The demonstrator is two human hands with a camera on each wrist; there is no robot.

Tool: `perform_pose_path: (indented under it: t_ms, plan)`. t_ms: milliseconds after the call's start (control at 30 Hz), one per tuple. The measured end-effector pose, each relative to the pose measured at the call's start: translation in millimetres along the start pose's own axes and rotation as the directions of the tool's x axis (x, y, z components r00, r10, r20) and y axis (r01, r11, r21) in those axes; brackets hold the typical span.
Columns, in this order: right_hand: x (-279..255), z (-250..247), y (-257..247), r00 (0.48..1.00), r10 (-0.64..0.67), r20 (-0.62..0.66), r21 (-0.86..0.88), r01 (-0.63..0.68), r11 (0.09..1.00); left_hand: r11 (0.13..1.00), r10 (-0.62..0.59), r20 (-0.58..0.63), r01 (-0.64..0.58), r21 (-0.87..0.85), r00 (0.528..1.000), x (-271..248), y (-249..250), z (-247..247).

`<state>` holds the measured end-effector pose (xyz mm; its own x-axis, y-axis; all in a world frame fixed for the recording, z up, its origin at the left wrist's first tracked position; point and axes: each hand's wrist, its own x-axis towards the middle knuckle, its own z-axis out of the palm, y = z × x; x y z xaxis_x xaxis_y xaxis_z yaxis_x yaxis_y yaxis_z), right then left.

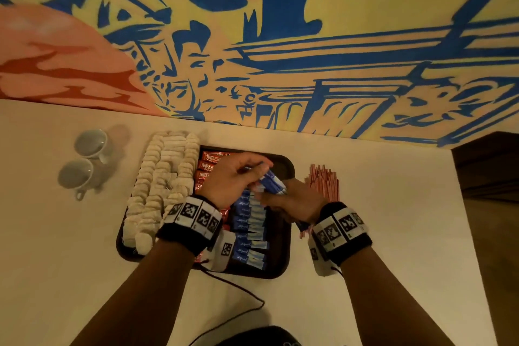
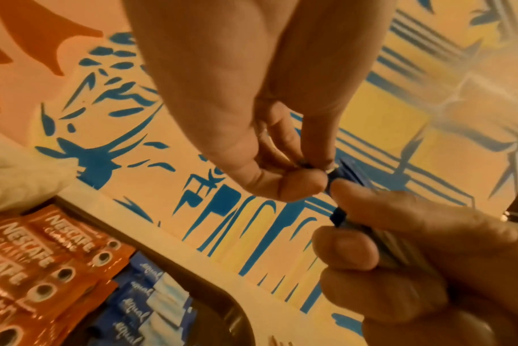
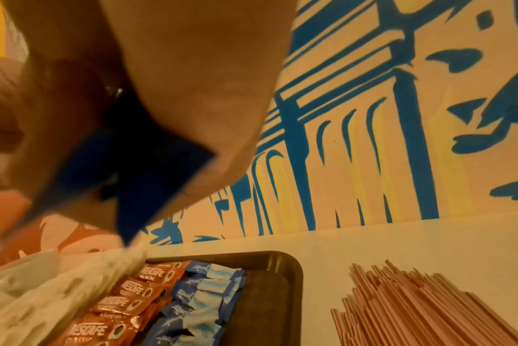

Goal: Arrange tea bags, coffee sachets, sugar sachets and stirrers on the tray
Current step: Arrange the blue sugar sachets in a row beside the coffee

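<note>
A dark tray (image 1: 280, 250) holds white tea bags (image 1: 160, 185) on its left, red Nescafe coffee sachets (image 1: 209, 166) in the middle, and a column of blue sugar sachets (image 1: 250, 227) beside them. Both hands hover over the tray's far part. My right hand (image 1: 276, 196) grips a small bundle of blue sugar sachets (image 1: 273, 181). My left hand (image 1: 252, 171) pinches the top end of that bundle (image 2: 340, 215) between thumb and fingertips (image 2: 302, 187). The right wrist view shows the bundle (image 3: 151, 187) close against the palm. Thin pink stirrers (image 1: 324, 181) lie in a heap on the table, right of the tray.
Two grey cups (image 1: 90, 143) (image 1: 75, 175) stand on the table left of the tray. A painted wall rises right behind the tray. The table's right edge (image 1: 460, 205) drops to a dark floor. A black cable (image 1: 238, 289) trails across the table near me.
</note>
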<state>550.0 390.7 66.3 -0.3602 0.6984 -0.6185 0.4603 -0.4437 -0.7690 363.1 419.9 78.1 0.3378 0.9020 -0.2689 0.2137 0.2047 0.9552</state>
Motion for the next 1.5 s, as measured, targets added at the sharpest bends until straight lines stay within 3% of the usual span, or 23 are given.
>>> perform_pose_path:
  t_ms: [133, 233, 333, 533, 733, 833, 1000, 1100, 1233, 1433, 1500]
  plan:
    - [-29, 1, 11, 0.998, 0.008, -0.067, 0.095, -0.002, 0.995, 0.993, -0.044, -0.187, 0.023, -0.116, 0.981, -16, 10, -4]
    - [-41, 2, 25, 0.965, 0.021, -0.262, 0.244, 0.045, 0.969, 0.966, -0.121, -0.274, 0.050, -0.255, 0.954, -31, 13, -7]
    - [-44, 9, 27, 0.932, 0.052, -0.359, 0.422, 0.112, 0.900, 0.928, -0.199, -0.295, 0.082, -0.364, 0.935, -44, 9, 1]
    - [-28, 24, 29, 0.906, 0.081, -0.416, 0.409, 0.107, 0.906, 0.864, -0.304, -0.187, 0.187, -0.467, 0.934, -57, -17, 5]
    - [-1, 27, 46, 0.921, 0.260, -0.290, 0.334, -0.157, 0.929, 0.907, -0.398, -0.163, 0.362, -0.214, 0.903, -50, -56, -4]
    - [16, 32, 58, 0.892, 0.355, -0.281, 0.264, -0.283, 0.922, 0.903, -0.429, -0.215, 0.425, -0.065, 0.877, -38, -81, -3]
    - [53, 34, 71, 0.806, 0.395, -0.440, 0.219, -0.331, 0.918, 0.876, -0.457, -0.291, 0.482, 0.014, 0.840, -16, -101, 2]
    - [72, 32, 75, 0.768, 0.394, -0.504, 0.175, -0.356, 0.918, 0.866, -0.433, -0.320, 0.488, 0.112, 0.842, -2, -110, 3]
    - [87, 28, 79, 0.769, 0.402, -0.497, 0.122, -0.396, 0.910, 0.796, -0.367, -0.293, 0.461, 0.393, 0.883, 11, -115, 0]
    - [91, 18, 74, 0.779, 0.401, -0.483, 0.063, -0.425, 0.903, 0.752, -0.347, -0.343, 0.478, 0.455, 0.873, 21, -114, -4]
    - [89, 14, 71, 0.780, 0.378, -0.498, 0.037, -0.417, 0.908, 0.747, -0.297, -0.349, 0.444, 0.495, 0.889, 24, -110, -4]
